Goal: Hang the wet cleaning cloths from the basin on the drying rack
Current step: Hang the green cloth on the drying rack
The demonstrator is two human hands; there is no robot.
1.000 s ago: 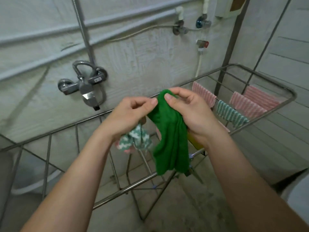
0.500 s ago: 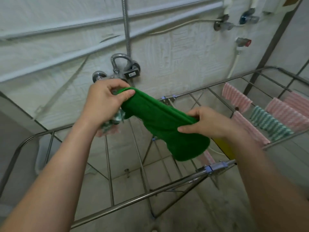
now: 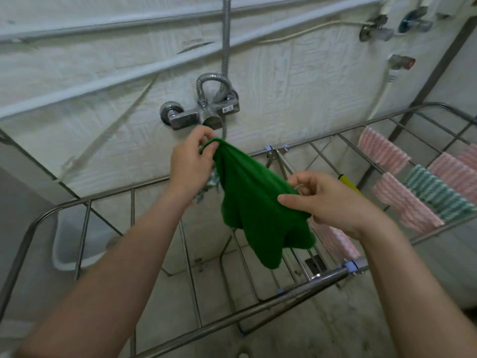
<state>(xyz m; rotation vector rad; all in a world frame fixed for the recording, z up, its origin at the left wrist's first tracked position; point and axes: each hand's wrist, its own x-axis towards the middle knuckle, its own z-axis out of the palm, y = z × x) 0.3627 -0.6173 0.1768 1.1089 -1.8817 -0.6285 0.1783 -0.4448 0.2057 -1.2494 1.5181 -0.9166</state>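
A green cloth [image 3: 253, 202] is stretched between my two hands above the metal drying rack [image 3: 258, 303]. My left hand [image 3: 192, 161] pinches its upper corner near the wall tap and also holds a green-and-white patterned cloth [image 3: 210, 183], mostly hidden behind the hand. My right hand [image 3: 327, 200] grips the green cloth's lower right edge. The cloth's loose end hangs down between the rack's bars without resting on any rail. Pink and teal striped cloths [image 3: 423, 192] hang on the rack's right wing.
A chrome shower mixer [image 3: 201, 112] and hose sit on the white wall behind the rack. A white basin [image 3: 74, 249] stands on the floor at the left under the rack. A yellow object [image 3: 347, 182] shows behind my right hand. Valves [image 3: 379, 32] are at top right.
My hands have drawn apart, spreading the green cloth from a bunched fold to a stretched sheet. The view has swung left, so the tap moved toward centre.
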